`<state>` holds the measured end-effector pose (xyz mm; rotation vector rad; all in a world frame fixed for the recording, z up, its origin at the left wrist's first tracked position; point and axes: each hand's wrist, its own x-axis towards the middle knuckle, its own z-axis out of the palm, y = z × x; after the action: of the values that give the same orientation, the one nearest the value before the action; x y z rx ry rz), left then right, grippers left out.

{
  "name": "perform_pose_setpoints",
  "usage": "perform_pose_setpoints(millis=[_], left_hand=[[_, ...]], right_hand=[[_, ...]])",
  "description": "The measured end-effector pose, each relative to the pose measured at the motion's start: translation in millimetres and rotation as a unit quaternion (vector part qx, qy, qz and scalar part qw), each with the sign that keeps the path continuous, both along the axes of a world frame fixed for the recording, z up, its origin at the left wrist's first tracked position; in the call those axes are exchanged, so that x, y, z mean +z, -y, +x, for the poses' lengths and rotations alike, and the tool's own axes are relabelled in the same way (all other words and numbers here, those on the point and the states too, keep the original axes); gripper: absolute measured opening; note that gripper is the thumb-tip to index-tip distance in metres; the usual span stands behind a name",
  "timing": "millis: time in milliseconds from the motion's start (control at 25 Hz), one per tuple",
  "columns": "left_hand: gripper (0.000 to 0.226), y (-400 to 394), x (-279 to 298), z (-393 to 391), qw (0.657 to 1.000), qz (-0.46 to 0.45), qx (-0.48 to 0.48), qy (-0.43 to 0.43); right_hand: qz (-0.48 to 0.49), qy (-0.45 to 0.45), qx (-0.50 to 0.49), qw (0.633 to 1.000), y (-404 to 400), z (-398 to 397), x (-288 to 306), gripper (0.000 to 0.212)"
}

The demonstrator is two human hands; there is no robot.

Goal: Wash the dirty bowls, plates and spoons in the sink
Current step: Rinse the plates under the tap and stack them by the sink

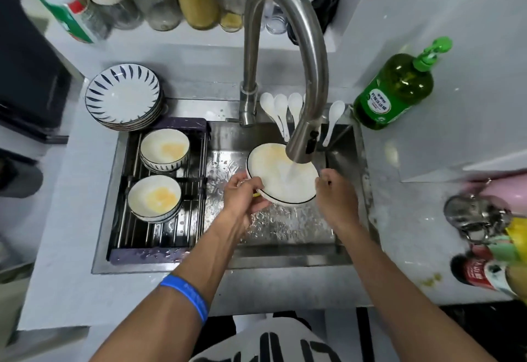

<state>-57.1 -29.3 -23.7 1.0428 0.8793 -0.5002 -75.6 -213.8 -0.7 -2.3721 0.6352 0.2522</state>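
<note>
While water runs from the curved steel tap [288, 56], a white, dark-rimmed bowl [281, 174] w/ yellow residue is held tilted beneath for rinsing. Left hand [242, 194] is gripped on its rim; right hand [336, 194] is pressed against the opposite edge, grip unclear.

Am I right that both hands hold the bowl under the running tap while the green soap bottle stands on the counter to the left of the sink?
Not quite: the head view shows the green soap bottle on the counter to the right of the sink. The rest holds: left hand, right hand, bowl, tap.
</note>
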Motion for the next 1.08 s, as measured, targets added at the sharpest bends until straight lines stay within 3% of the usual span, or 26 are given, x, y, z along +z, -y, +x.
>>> perform_pose_setpoints(millis=[80,160,320,480,600,680,760,1080], left_hand=[[0.036,7.1,3.2,-3.5,1.0,0.001,0.001,-0.009],[0.035,12.4,7.7,-4.7,1.0,0.003,0.009,-0.013],[0.038,19.2,24.6,-2.8,1.0,0.015,0.004,-0.002],[0.036,22.2,38.4,2.1,0.998,0.052,0.003,0.034],[0.014,17.3,52.0,1.6,0.996,0.045,0.009,0.073],[0.007,7.8,52.0,-1.7,0.993,0.072,0.016,0.092],[0.007,-5.0,47.1,-7.1,0.992,0.096,0.016,0.085],[0.018,-30.3,30.8,-17.3,0.993,0.102,0.009,0.053]], right_hand=[[-0.037,0.103,0.139,0.984,-5.2,-10.8,3.1,0.025],[-0.022,0.115,0.271,0.955,-16.1,-20.3,7.0,0.024],[-0.039,0.081,0.332,0.939,-23.4,-26.3,9.3,0.025],[0.012,0.076,0.262,0.962,-27.8,-19.8,16.6,0.016],[0.167,0.053,0.072,0.982,-33.1,-3.8,13.6,0.013],[0.287,0.028,-0.079,0.954,-33.6,7.5,9.4,0.014],[0.348,0.006,-0.154,0.925,-35.0,15.1,8.3,0.019],[0.45,-0.006,-0.248,0.858,-43.1,31.9,17.3,0.022]])
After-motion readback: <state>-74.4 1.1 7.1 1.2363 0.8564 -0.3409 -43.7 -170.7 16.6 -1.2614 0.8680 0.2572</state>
